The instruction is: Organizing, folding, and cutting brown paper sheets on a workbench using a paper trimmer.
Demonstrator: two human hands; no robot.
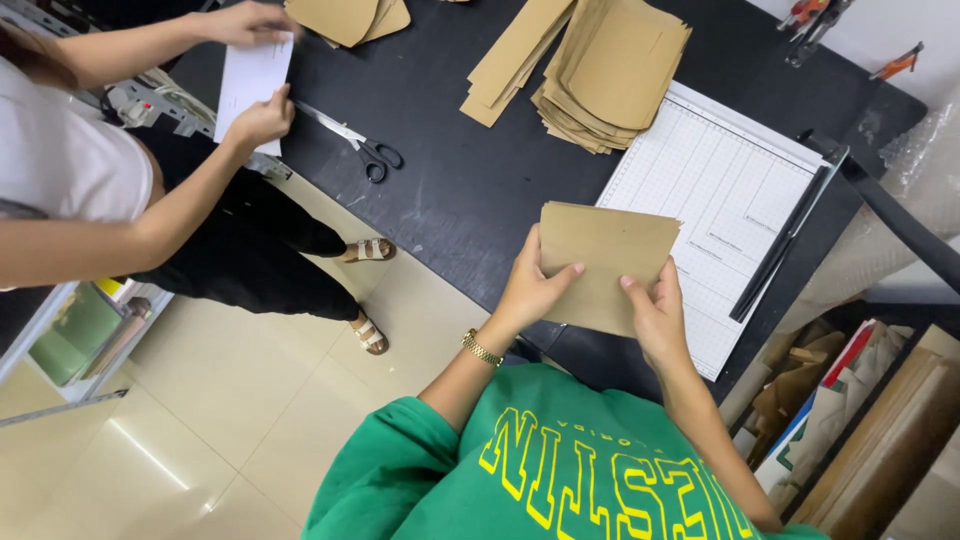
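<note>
Your left hand (530, 290) and right hand (655, 315) each pinch a lower corner of the brown paper sheet (603, 262), thumbs on top, holding it flat above the paper cutter (725, 190) on the black table (450, 190); a paper stack (610, 70) waits nearby

Matt brown paper sheet (605, 262) held between left hand (528, 292) and right hand (658, 318); beyond them a matt black table (460, 190), smooth white gridded cutter board (722, 190) and metal scissors (350, 138).
</note>
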